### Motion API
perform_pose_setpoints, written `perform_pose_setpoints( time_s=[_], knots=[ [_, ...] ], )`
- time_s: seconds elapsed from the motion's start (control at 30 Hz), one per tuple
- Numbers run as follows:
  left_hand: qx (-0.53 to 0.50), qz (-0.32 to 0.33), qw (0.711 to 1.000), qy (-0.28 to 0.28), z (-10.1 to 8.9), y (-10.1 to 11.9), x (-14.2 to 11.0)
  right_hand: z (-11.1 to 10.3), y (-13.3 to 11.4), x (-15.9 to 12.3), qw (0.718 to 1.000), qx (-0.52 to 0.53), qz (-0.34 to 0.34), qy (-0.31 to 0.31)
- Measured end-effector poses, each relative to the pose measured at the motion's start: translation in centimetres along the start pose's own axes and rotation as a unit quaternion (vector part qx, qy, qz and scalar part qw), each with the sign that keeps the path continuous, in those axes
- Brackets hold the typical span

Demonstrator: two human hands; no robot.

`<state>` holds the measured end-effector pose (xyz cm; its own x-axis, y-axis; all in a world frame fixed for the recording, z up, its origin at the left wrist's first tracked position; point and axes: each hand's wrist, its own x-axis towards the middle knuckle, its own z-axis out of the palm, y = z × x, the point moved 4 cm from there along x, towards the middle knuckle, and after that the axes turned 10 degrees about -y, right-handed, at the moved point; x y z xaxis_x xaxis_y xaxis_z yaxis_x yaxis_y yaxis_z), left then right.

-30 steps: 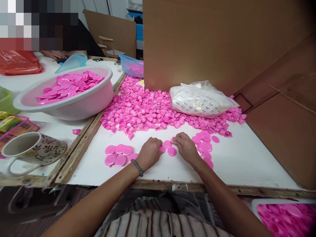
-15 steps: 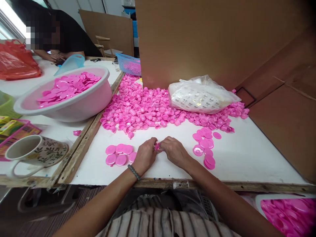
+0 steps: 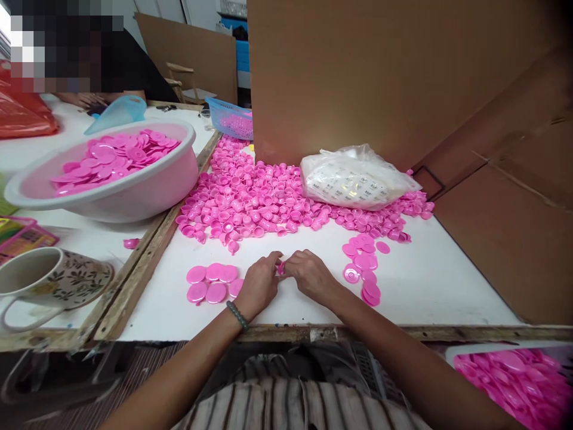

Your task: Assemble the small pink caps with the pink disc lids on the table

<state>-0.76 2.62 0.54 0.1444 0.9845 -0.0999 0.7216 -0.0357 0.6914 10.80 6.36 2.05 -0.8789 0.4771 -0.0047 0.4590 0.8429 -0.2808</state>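
My left hand [image 3: 258, 284] and my right hand [image 3: 308, 276] meet at the middle of the white table [image 3: 430, 286], fingers closed together on a small pink plastic piece [image 3: 280, 268]. Several flat pink discs [image 3: 210, 282] lie just left of my left hand. More pink discs [image 3: 364, 269] lie right of my right hand. A big heap of small pink caps [image 3: 259, 200] spreads across the table beyond my hands.
A pink basin of discs [image 3: 105, 170] and a patterned mug [image 3: 49, 280] sit on the left table. A clear bag [image 3: 356, 178] rests on the caps, before a cardboard wall [image 3: 358, 71]. Another person sits far left. A tub of pink parts [image 3: 514, 382] is at lower right.
My hands came together from resting apart on the discs and now pinch one pink piece between them. The two loose discs that lay between my hands are gone from the table.
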Motion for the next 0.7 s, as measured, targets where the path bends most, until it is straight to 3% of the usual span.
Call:
perform_pose_setpoints(
  time_s=[0.1, 0.2, 0.27, 0.4, 0.5, 0.7],
  knots=[
    [-0.034, 0.009, 0.999, -0.003, -0.8, 0.4, -0.4, 0.0, 0.9, -0.6, 0.977, 0.187, 0.074, 0.064],
    [-0.1, 0.001, 0.995, -0.026, -1.6, 0.8, -0.8, 0.9, 1.4, -1.4, 0.903, 0.386, 0.171, 0.084],
    [-0.127, -0.022, 0.991, -0.038, -2.0, 0.9, -0.9, 1.2, 1.0, -1.9, 0.879, 0.43, 0.19, 0.077],
    [-0.14, -0.089, 0.985, -0.057, -2.0, 0.2, -0.4, 0.4, -0.2, -2.6, 0.936, 0.31, 0.127, 0.107],
    [-0.173, -0.108, 0.976, -0.08, -1.7, -0.4, 0.2, 0.2, -0.9, -2.4, 0.976, 0.198, 0.054, 0.076],
    [-0.235, -0.162, 0.951, -0.124, -1.3, -0.9, 0.7, 0.2, -0.8, -1.4, 0.995, 0.093, 0.031, 0.018]
  ],
)
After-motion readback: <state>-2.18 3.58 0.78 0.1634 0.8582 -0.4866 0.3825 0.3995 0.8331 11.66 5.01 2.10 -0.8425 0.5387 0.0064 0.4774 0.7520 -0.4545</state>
